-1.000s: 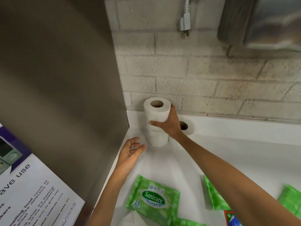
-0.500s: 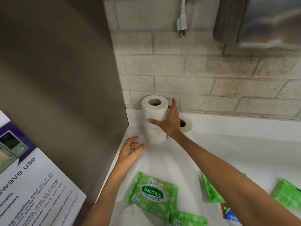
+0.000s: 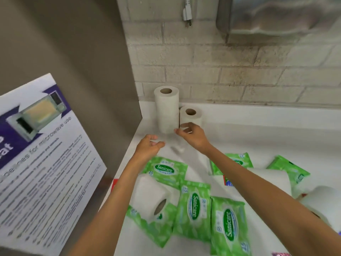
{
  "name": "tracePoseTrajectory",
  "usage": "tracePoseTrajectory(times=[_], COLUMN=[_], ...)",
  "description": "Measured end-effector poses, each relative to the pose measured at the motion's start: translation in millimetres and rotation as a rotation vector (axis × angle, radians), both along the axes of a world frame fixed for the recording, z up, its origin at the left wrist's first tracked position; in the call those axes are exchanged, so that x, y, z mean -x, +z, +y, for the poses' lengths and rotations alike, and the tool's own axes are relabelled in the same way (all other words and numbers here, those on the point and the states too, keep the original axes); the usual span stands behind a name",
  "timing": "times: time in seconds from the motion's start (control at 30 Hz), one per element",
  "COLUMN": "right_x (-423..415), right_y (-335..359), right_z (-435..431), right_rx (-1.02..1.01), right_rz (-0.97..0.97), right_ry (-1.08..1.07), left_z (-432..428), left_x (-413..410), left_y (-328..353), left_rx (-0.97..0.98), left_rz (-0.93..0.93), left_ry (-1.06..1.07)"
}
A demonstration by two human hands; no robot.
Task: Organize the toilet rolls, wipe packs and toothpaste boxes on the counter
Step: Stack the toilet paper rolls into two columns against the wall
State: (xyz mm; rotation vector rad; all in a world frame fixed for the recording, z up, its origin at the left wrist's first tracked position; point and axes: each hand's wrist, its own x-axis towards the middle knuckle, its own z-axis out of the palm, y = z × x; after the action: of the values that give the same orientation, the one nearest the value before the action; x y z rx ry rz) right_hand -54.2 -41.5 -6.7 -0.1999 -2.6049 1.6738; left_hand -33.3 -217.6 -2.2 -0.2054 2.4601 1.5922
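Hovering just short of the corner, the right hand (image 3: 191, 137) hangs with fingers loosely curled and holds nothing; the left hand (image 3: 149, 146), beside it and nearer the grey panel (image 3: 73, 52), is likewise loosely curled and empty. Just beyond the fingertips, a stack of 2 toilet rolls (image 3: 167, 111) stands upright in the corner of the white counter (image 3: 258, 137), with a 3rd roll (image 3: 191, 115) upright just beside it on the right. Nearer the camera, a 4th roll (image 3: 153, 198) lies on its side across green Sanicare wipe packs (image 3: 193, 206) scattered over the counter. A red-and-blue box (image 3: 227, 182) shows partly behind the right forearm. A microwave poster (image 3: 36, 145) hangs on the panel.
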Motion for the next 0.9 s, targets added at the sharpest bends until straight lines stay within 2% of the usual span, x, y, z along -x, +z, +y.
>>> tracePoseTrajectory(times=[0.23, 0.37, 0.5, 0.77, 0.9], right_x=[-62, -83, -100, -107, -106], right_y=[-18, -23, -29, -41, -44], right_z=[-24, -49, -69, -95, -95], right_rx=[0.034, -0.082, -0.155, -0.299, -0.264], right_rz=[-0.259, -0.347, -0.415, -0.381, -0.350], right_ry=[0.226, 0.327, 0.406, 0.479, 0.464], left_z=[-20, -36, -51, -66, -67], left_x=[-58, -89, -113, -135, -137], left_y=[3, 0, -8, -22, -23], left_rx=[0.073, 0.120, 0.085, 0.036, 0.002], left_rz=[0.002, -0.001, -0.004, -0.029, -0.051], left_ry=[0.124, 0.209, 0.287, 0.358, 0.346])
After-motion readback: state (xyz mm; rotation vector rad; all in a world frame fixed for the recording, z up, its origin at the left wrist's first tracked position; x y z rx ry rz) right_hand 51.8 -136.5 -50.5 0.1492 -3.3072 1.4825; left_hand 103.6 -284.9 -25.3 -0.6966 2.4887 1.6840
